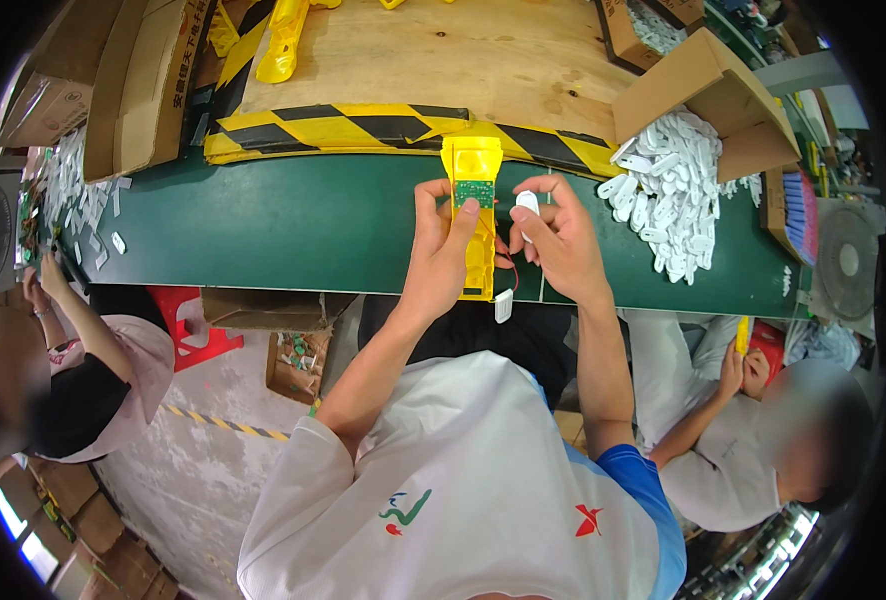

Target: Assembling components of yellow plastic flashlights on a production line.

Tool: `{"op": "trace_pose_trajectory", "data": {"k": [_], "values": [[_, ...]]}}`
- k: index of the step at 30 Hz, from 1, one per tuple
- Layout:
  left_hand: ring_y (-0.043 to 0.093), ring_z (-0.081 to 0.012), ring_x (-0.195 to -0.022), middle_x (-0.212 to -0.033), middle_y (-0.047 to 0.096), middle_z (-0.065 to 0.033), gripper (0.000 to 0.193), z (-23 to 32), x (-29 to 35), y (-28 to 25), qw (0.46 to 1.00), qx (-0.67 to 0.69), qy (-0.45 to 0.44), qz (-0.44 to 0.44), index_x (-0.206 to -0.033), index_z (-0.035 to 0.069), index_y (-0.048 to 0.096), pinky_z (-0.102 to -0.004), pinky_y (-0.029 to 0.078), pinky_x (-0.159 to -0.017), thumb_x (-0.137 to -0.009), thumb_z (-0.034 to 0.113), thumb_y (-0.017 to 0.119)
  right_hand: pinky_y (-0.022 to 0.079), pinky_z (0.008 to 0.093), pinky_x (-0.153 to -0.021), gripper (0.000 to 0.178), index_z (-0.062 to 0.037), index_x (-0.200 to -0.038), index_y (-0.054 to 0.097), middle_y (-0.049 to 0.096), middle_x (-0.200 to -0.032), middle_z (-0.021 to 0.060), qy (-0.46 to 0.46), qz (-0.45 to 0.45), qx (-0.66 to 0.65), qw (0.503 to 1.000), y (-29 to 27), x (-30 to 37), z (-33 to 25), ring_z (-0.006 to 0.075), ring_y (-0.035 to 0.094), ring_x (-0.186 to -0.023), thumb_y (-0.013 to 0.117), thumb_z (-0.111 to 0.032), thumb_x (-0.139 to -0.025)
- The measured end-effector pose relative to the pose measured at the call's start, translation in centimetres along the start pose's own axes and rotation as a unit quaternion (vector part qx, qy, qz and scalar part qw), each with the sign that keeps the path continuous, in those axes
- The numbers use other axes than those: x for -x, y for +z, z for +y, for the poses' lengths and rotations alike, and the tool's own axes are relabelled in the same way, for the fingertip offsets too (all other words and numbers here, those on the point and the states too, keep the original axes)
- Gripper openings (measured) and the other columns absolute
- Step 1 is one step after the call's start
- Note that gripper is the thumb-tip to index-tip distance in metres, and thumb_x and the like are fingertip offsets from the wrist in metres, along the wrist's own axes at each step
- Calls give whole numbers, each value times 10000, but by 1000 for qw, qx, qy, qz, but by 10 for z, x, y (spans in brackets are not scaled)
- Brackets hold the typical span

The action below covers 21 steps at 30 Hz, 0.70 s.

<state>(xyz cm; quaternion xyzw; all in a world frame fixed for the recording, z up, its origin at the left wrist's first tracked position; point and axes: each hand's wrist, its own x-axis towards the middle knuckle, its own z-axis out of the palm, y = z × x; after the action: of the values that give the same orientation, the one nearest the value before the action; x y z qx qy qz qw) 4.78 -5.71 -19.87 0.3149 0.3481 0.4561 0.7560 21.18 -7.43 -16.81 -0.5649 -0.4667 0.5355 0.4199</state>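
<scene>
At the centre of the frame, the left hand (441, 245) is curled round the side of a yellow housing (482, 242), its thumb pressed on the green circuit board (476, 190) set in the upper part. The right hand (558, 235), fingers bent, pinches a white oval piece (528, 214) just right of the housing, a narrow gap between them. The housing's upper end overlaps the striped border (348, 130) of the wooden board (413, 65) in view, while its lower end reaches the front edge of the green table (293, 225); whether it touches the table I cannot tell. A red wire (514, 274) loops out beside the housing, and a second white piece (504, 306) hangs right at that front edge. Left of the hands, a broad stretch of green tabletop runs to scattered white strips (88, 205) at the far left. To the right the stretch is shorter, ending at the pile of white pieces (675, 195) that spills from a tipped cardboard box (698, 90) at upper right, its lower tip nearing the table's front edge.
</scene>
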Motion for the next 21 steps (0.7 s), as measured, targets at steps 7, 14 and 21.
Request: {"op": "trace_pose_trajectory", "data": {"k": [7, 14, 21], "values": [[641, -162, -700, -923, 597, -101, 232, -1, -7, 0, 999, -36, -2, 1, -1237, 113, 356, -315, 571, -585, -1068, 247, 441, 387, 199, -514, 193, 21, -1031, 677, 627, -729, 30, -46, 53, 14, 997, 6, -2, 6, 39, 480, -558, 618, -158, -987], [629, -133, -689, -883, 597, -73, 220, -1, -5, 4, 997, -69, 16, 8, -1232, 98, 383, -282, 555, -571, -1070, 238, 435, 492, 221, -555, 143, 48, -1007, 670, 645, -737, 31, -43, 7, -78, 996, 9, -3, 7, 57, 600, -629, 633, -84, -968], [606, -117, -615, -846, 590, -64, 220, -2, -4, 2, 991, -132, 30, 7, -1229, 76, 383, -265, 532, -531, -1071, 221, 432, 475, 208, -538, 129, 47, -978, 678, 667, -738, 33, -25, 36, -59, 997, 11, -4, 13, 47, 605, -627, 650, -77, -956]]}}
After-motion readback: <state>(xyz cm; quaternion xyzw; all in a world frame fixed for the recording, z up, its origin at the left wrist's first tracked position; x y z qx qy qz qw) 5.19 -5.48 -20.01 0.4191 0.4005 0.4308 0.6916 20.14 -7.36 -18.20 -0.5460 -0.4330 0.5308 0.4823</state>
